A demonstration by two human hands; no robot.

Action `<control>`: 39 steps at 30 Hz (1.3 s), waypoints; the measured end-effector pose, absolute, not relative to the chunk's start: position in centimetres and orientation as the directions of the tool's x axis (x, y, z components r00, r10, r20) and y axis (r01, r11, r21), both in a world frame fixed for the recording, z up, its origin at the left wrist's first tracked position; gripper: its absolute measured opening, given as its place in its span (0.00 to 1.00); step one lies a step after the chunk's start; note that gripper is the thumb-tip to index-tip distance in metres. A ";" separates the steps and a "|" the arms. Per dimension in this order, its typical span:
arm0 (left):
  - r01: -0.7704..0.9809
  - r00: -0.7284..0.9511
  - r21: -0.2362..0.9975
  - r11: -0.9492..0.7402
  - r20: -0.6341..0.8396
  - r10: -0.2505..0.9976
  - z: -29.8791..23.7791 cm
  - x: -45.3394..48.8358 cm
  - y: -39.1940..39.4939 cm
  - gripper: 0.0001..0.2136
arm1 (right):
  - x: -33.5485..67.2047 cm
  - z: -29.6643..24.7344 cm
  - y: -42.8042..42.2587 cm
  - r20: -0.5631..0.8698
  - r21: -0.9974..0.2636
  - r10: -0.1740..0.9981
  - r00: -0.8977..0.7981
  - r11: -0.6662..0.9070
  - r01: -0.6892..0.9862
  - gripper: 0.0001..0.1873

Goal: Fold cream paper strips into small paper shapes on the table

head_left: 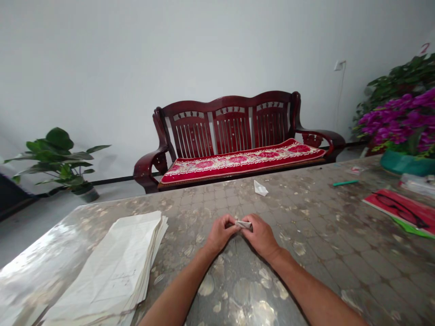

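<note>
folded white paper (244, 225); small, narrow, creased; pinched crosswise, centre of view

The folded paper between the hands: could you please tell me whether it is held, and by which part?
Yes, the left hand and right hand pinch the folded paper at its two ends.

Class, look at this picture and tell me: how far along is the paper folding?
Done: one folded paper piece lies on the table. In hand: the left hand and the right hand pinch a small folded paper. Still to do: a thick stack of paper sheets lies flat, apparently unfolded, near the table's edge.
</note>
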State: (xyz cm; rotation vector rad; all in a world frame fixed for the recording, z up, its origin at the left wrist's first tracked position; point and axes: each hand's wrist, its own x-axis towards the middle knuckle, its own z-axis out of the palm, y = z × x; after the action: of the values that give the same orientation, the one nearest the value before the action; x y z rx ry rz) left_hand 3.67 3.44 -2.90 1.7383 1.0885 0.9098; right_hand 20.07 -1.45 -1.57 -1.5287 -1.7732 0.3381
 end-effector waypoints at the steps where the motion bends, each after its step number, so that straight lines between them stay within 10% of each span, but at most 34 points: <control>1: 0.351 0.364 0.890 -0.291 0.156 0.918 -2.8 3.8 3.3 0.11 | 20.2 -1.5 -1.5 0.395 -0.580 0.918 -0.021 0.267 0.770 0.03; 9: 0.532 0.565 0.456 -0.713 0.436 0.700 -1.9 3.3 1.4 0.07 | 20.3 -1.5 -1.3 0.397 -0.182 0.898 -0.189 0.279 0.943 0.10; 20: 0.711 0.584 0.239 -0.661 0.321 0.745 -1.5 3.3 1.0 0.10 | 21.6 -0.7 -3.5 0.368 -0.246 0.872 -0.324 0.427 0.870 0.09; 39: 0.621 0.438 0.648 -0.440 0.178 0.881 -1.2 1.9 2.6 0.09 | 21.2 -1.6 -2.4 0.332 -0.574 0.937 -0.108 0.292 0.765 0.14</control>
State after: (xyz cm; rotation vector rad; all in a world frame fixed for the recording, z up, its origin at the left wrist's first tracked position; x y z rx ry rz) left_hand 1.93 2.59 -1.16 2.1981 1.2619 0.6954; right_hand 21.16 -2.41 -1.61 -1.5191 -1.9170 0.3401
